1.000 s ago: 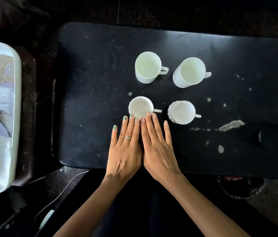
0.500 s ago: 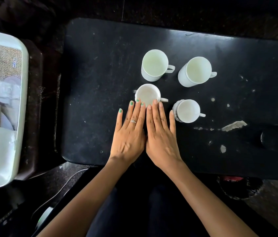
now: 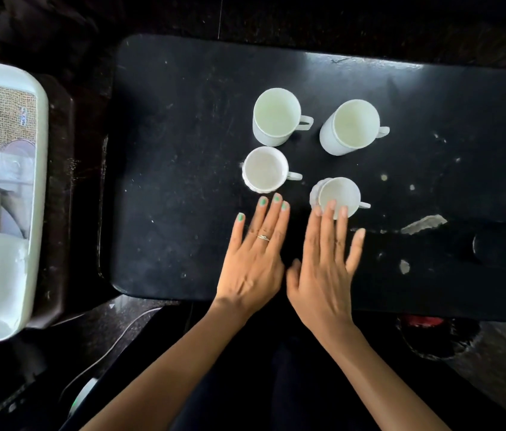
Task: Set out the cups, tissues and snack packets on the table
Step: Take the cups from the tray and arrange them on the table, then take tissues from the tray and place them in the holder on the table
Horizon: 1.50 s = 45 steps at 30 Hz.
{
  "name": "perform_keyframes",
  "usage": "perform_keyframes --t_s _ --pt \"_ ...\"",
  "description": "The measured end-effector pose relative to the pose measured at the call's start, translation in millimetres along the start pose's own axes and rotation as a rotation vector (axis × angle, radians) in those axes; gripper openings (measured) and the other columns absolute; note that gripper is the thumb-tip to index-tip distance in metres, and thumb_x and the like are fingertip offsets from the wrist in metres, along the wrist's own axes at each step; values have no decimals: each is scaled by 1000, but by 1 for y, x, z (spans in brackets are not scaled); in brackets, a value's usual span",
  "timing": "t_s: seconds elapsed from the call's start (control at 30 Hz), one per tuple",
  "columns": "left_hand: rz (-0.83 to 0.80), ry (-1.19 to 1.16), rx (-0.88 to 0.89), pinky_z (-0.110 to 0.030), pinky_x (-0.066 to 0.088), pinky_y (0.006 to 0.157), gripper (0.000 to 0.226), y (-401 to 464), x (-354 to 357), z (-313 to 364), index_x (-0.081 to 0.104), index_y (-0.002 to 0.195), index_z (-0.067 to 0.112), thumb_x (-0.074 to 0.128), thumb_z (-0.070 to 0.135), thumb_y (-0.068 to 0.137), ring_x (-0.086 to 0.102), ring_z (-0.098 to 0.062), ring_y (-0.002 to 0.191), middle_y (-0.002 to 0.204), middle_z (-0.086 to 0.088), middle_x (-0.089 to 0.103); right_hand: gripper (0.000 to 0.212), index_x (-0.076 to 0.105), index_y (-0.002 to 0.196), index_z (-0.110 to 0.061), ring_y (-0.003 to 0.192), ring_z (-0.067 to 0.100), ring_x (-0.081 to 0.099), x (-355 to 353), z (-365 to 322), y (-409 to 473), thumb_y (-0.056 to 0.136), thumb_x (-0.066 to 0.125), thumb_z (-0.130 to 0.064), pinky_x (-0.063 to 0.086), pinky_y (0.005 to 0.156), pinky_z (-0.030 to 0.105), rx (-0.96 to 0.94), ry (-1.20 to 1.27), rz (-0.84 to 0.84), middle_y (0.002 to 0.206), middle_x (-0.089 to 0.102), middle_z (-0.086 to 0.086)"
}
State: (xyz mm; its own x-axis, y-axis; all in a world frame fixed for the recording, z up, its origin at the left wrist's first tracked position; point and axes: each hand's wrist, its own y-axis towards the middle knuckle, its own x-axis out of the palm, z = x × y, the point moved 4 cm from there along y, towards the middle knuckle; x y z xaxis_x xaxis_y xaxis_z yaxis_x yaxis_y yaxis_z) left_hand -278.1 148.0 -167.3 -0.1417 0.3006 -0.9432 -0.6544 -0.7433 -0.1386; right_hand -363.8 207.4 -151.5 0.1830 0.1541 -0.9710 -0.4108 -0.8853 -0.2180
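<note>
Far left of frame: white bin (image 3: 38, 194) beside the tabletop (image 3: 177, 188). Contents are hard to read: something white at the bottom, a yellow scrap, a woven-looking patch. Probably the tissues and packets, can't confirm.

Centre: four white cups, all upright, handles pointing right. Back-left cup (image 3: 275, 116) and back-right cup (image 3: 351, 127) sit in the upper middle; front-left cup (image 3: 264, 169) sits just below the back-left one, close to it; front-right cup (image 3: 337, 195) is lower and further right, so the front row isn't level.

Left hand (image 3: 254, 256): flat, fingers (image 3: 271, 213) straight and released, tips just short of the front-left cup, gripping nothing.

Right hand (image 3: 323, 265): also flat, fingers (image 3: 327, 219) straight and spread, tips overlapping the near edge of the front-right cup. Looks like contact or nearly so, motion blur makes it unclear. Nothing grasped.

Step, as I read it: cups are placed, now being nudged into a tidy grid. Tissues and snack packets not yet on the tabletop.

Next move likely needs: a light straight push on the front-right cup to line it up with the front-left one, low on the wall so it slides rather than tips. Then reach left to the bin.
</note>
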Motion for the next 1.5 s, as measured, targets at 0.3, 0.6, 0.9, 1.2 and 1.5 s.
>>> perform_keyframes --t_s 0.3,0.6,0.9,1.2,1.5 --pt "-32 15 101 -38 -4 118 67 15 19 45 21 146 6 29 19 81 15 -21 143 155 -10 30 70 3 148 0 147 27 -2 16 40 -8 90 28 -29 -1 117 53 85 -39 -75 157 -2 17" --pt "-39 37 112 -42 -1 119 65 25 36 49 16 148 2 34 13 87 19 -26 146 157 -14 22 81 4 149 -1 148 26 0 25 48 2 88 51 -27 -3 117 53 40 -48 -103 158 1 17" --pt "-34 50 99 -43 4 119 60 45 36 53 16 149 1 28 17 92 18 -27 146 157 -15 20 85 1 148 -1 147 25 0 22 56 21 88 54 -31 -5 116 53 25 -48 -84 158 1 17" --pt "12 -30 91 -41 2 119 64 44 27 51 19 148 2 32 11 86 19 -27 146 156 -14 23 74 10 149 -3 147 25 8 14 53 21 91 51 -25 2 118 49 22 33 20 158 8 16" --pt "134 -461 -198 -30 -1 119 57 0 -23 4 50 133 9 45 6 77 41 -21 134 141 -5 50 56 34 139 -9 135 23 35 -13 -7 14 85 47 -11 25 109 37 -227 312 160 144 43 10"
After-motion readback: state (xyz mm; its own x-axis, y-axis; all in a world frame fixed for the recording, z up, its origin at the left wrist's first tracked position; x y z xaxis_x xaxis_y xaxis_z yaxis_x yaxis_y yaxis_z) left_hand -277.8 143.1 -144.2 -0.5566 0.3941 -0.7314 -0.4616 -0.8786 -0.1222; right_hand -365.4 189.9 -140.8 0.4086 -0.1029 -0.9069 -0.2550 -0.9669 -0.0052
